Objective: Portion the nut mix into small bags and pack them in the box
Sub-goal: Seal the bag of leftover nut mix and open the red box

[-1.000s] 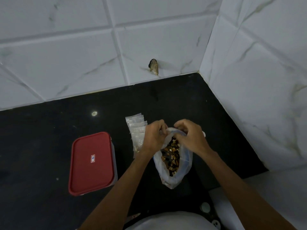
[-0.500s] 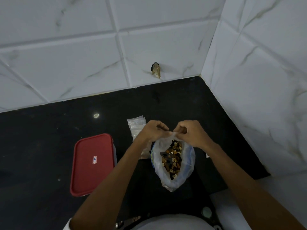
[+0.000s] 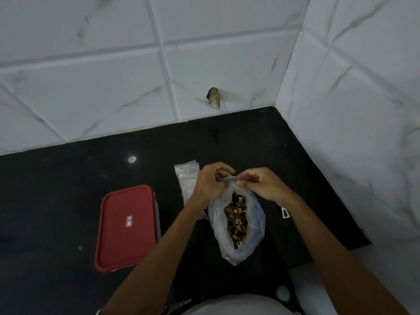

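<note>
Two hands: nut mix bag (image 3: 256, 223) is sagging open just beneath them, right of the box (image 3: 127, 226); left hand (image 3: 209, 183) and right hand (image 3: 261, 185) are pinching its zip strip (image 3: 229, 179).

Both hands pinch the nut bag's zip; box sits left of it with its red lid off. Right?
No. The head view shows the red lid on the box, not off. The rest holds: left hand and right hand pinch the zip of the nut bag, and the box sits left of it.
</note>
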{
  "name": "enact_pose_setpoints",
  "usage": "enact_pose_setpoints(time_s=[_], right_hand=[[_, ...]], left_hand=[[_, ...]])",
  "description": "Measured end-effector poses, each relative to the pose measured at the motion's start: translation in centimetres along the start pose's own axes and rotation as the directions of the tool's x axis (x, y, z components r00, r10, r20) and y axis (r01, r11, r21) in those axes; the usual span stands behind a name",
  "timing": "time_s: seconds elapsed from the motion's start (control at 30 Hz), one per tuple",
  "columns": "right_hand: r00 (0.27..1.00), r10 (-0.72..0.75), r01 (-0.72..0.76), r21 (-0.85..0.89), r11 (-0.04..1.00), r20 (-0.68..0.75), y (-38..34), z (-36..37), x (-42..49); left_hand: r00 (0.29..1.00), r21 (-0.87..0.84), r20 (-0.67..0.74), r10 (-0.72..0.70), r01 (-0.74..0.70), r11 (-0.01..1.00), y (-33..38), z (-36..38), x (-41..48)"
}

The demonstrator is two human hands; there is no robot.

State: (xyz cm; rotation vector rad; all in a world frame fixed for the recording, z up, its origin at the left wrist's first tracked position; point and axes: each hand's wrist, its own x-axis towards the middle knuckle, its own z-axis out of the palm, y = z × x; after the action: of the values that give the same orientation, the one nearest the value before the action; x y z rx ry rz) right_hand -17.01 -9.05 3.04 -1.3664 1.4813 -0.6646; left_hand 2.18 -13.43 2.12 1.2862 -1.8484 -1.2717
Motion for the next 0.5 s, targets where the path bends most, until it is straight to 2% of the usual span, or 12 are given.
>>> enact_pose_setpoints(time_s=[0.13, 0.33, 0.4, 0.5], right_hand=[[1.000, -0.021, 0.021, -0.017, 1.000, 0.021, -0.2, 0.0, 0.1], [0.979, 0.115, -0.129, 0.070, 0.989, 0.170, -0.5, -0.2, -0.2], [0.985, 0.110, -0.116, 0.041, 0.992, 0.132, -0.5, -0.2, -0.3], [0.996, 0.090, -0.089, -0.084, 0.992, 0.007, -0.5, 0.1, -0.1]], left_hand=[[0.998, 0.080, 0.022, 0.052, -0.054, 0.995, 0.0, -0.1, 0.2], [0.994, 0.078, -0.059, 0.096, -0.091, 0.993, 0.0, 0.1, -0.2], [0.990, 0.112, -0.063, 0.123, -0.116, 0.987, 0.2, 0.5, -0.5], [0.986, 0.291, -0.068, 0.155, -0.129, 0.948, 0.7, 0.9, -0.5]])
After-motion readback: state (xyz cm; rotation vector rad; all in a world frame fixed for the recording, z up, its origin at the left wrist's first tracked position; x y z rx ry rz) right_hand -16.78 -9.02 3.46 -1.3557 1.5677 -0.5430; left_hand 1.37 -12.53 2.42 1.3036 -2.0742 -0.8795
